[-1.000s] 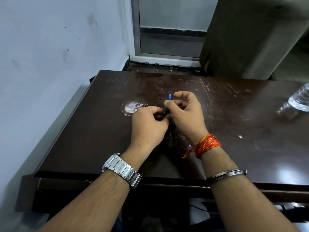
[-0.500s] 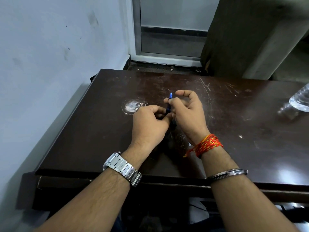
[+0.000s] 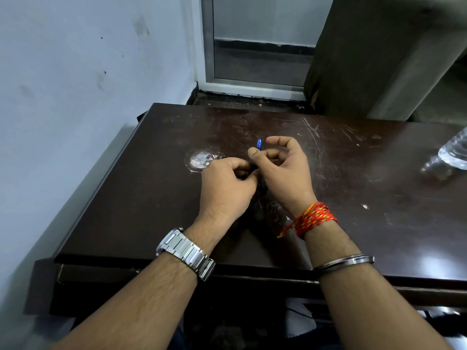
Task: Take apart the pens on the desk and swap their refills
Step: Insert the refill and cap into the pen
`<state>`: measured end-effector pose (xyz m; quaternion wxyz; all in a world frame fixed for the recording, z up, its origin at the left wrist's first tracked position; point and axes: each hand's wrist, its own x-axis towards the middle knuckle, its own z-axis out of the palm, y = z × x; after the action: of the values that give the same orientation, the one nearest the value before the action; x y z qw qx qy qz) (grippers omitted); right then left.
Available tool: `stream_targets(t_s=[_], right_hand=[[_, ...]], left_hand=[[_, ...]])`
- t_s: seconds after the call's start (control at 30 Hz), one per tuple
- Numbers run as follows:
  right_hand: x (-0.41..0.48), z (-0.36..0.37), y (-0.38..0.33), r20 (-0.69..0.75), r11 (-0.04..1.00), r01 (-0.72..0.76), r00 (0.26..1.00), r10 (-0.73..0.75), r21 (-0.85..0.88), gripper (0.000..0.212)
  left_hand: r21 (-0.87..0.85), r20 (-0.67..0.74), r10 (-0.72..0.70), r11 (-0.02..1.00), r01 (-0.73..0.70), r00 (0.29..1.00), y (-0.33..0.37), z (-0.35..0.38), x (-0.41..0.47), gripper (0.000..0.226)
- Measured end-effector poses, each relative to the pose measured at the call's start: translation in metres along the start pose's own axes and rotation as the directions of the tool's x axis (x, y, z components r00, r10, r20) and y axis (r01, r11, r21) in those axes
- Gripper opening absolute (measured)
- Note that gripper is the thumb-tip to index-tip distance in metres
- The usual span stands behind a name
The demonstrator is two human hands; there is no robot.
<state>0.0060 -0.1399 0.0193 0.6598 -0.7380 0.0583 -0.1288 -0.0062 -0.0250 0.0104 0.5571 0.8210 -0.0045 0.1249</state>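
Note:
Both hands meet over the middle of the dark wooden desk. A blue pen stands nearly upright between them, with only its blue top end and a short stretch of barrel showing. My left hand is closed around the pen's lower part. My right hand pinches the upper part between thumb and a finger, while its index finger is lifted and curled above. The rest of the pen is hidden by the fingers. No other pen or refill shows on the desk.
A clear plastic water bottle lies at the desk's right edge. A round white worn patch marks the top just left of my hands. A pale wall runs along the left; a window frame and a dark curtain stand behind the desk.
My right hand's fingers have loosened and spread, the index finger lifting off the pen. The pen's blue top shows more. My left hand has stayed in place.

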Motion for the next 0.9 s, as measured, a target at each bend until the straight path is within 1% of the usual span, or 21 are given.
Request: stream_targets(t_s=[0.07,0.17,0.33,0.4,0.47,0.53,0.6,0.63,0.7,0.73,0.8,0.87,0.9], right_hand=[[0.0005,0.0,0.0,0.029,0.999,-0.017,0.999,0.016,0.03,0.03],[0.0022,0.0001,-0.0001,0.053,0.992,-0.07,0.997,0.064,0.109,0.027],[-0.0003,-0.0014,0.0023,-0.004,1.0,-0.005,1.0,0.005,0.016,0.039],[0.0003,-0.0014,0.0029,0.013,1.0,-0.004,1.0,0.003,0.022,0.032],[0.0021,-0.0004,0.0022,0.039,0.996,-0.035,0.999,0.032,0.086,0.025],[0.0025,0.0003,0.0005,0.05,0.988,-0.059,0.997,0.052,0.146,0.021],[0.0017,-0.0003,0.0005,0.022,0.994,-0.039,0.999,0.037,0.098,0.02],[0.0007,-0.0007,0.0006,0.008,0.998,-0.024,1.0,0.023,0.057,0.024],[-0.0004,-0.0008,0.0009,0.008,1.0,0.0,1.0,0.0,0.009,0.029],[-0.0005,-0.0006,0.0008,0.017,1.0,0.002,1.0,-0.002,0.001,0.028],[0.0012,0.0001,0.0001,0.033,0.999,-0.026,0.999,0.025,0.032,0.022],[0.0024,0.0008,-0.0003,0.051,0.992,-0.071,0.996,0.066,0.102,0.019],[0.0029,0.0009,0.0002,0.054,0.991,-0.077,0.996,0.072,0.108,0.018]], left_hand=[[0.002,0.001,-0.001,1.0,0.001,1.0,0.0,-0.001,-0.0007,0.006],[0.008,0.007,-0.013,1.0,0.012,1.0,-0.0002,-0.0009,-0.0017,0.009],[0.021,0.013,-0.021,1.0,0.021,1.0,0.0002,-0.0001,-0.0022,0.021],[0.018,0.015,-0.018,1.0,0.018,1.0,-0.0003,-0.0001,-0.0023,0.016],[0.019,0.016,-0.029,0.999,0.029,0.999,-0.001,0.0005,-0.0021,0.006],[0.026,0.012,-0.029,0.999,0.029,0.999,-0.002,0.0014,-0.0015,0.006],[0.019,0.006,-0.035,0.999,0.035,0.999,-0.0017,0.0017,-0.0009,0.007],[0.019,0.004,-0.035,0.999,0.035,0.999,-0.0016,0.0015,-0.0007,0.007],[0.025,0.005,-0.021,0.999,0.021,1.0,-0.0016,0.0011,-0.0006,0.005],[0.024,0.007,-0.018,1.0,0.018,1.0,-0.0015,0.0008,-0.0009,0.003],[0.023,0.012,-0.025,0.999,0.025,1.0,-0.0012,0.0004,-0.0014,0.004],[0.027,0.023,-0.03,0.999,0.03,0.999,-0.0013,0.0011,-0.002,0.007],[0.025,0.024,-0.035,0.999,0.035,0.999,-0.0013,0.0015,-0.0018,0.008]])
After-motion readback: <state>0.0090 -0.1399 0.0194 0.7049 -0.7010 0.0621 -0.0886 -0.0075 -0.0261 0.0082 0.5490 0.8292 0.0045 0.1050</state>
